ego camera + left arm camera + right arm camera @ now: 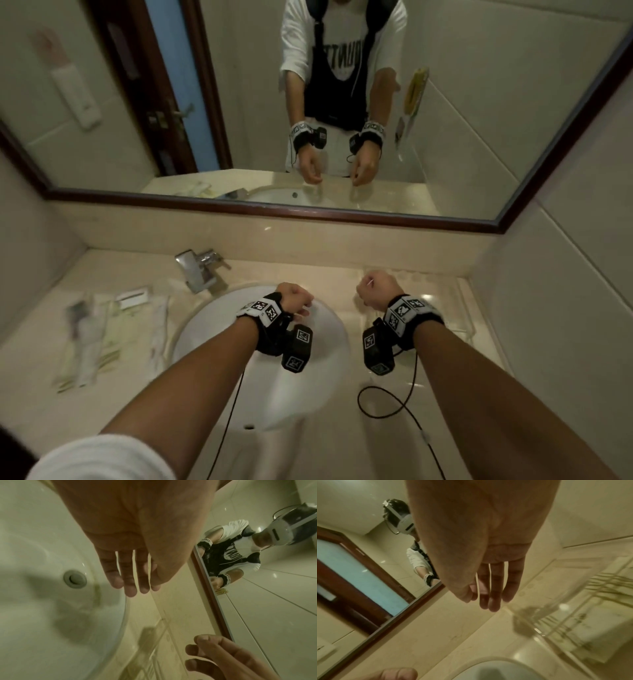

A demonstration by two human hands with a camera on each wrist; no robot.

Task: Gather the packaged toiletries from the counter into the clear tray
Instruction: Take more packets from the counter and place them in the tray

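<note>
your left hand [294, 299] hangs over the far rim of the white sink [212, 329], and your right hand [376, 291] hovers over the bench [342, 267] at the near-left corner of the clear tray [459, 294]. from the head view both look loosely curled, knuckles up. the wrist views show what it hides: your left fingers [128, 577] and right fingers [494, 588] hang down nearly straight, relaxed, holding nothing. the left wrist view also shows the sink's drain [75, 579]. the tray is hard to make out, only faint edges and glare on the bench right of the sink; i cannot tell what lies in it. the packaged toiletries [102, 335] lie blurred in a loose pile on the bench left of the sink, well apart from the tray. the chrome tap [198, 270] stands beyond them, and the mirror [239, 102] fills the far wall.
</note>
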